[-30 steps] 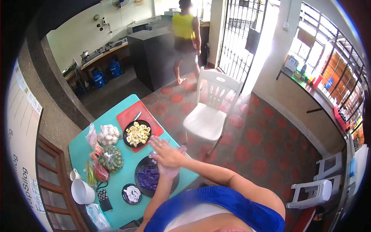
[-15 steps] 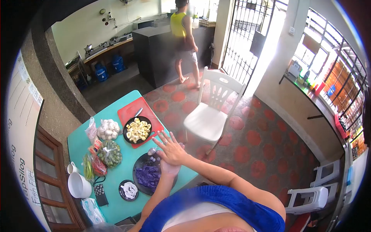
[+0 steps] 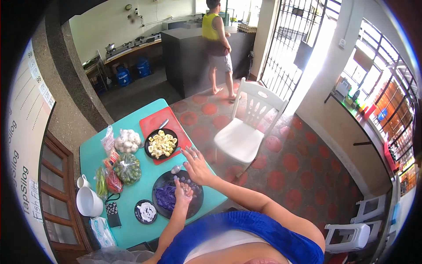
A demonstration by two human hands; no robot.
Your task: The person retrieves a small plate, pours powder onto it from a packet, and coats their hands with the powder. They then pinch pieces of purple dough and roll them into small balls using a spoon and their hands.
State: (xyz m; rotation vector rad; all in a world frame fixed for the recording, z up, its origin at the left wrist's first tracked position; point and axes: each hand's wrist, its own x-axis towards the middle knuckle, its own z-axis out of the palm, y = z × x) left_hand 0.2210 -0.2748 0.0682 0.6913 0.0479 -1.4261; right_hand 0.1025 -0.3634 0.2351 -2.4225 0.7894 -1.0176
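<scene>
Over the right side of a dark plate (image 3: 160, 210), my left hand (image 3: 183, 192) has its fingers curled; whatever they hold is hidden. Just above it, my right hand (image 3: 198, 168) is open with its fingers spread, a ring on one finger. Purple mash (image 3: 166, 196) lies on the plate, with small pale purple balls (image 3: 183, 179) by its upper edge. A spoon (image 3: 176, 169) rests near my right fingertips. To the left of the plate is a small dark dish holding a white substance (image 3: 146, 212). Cut yellow-white pieces (image 3: 161, 144) fill a black bowl on a red board (image 3: 151, 115).
On the turquoise table (image 3: 132, 235) are bagged garlic (image 3: 128, 141), bagged green produce (image 3: 128, 169), red and green vegetables, a white container (image 3: 89, 202) and a wipes pack (image 3: 103, 232). A white chair (image 3: 239, 140) stands beyond. Another person (image 3: 216, 46) stands by a black counter.
My hands, pressed together before, have come apart; the left has curled its fingers and lowered over the plate. The view has shifted slightly, and the other person has turned.
</scene>
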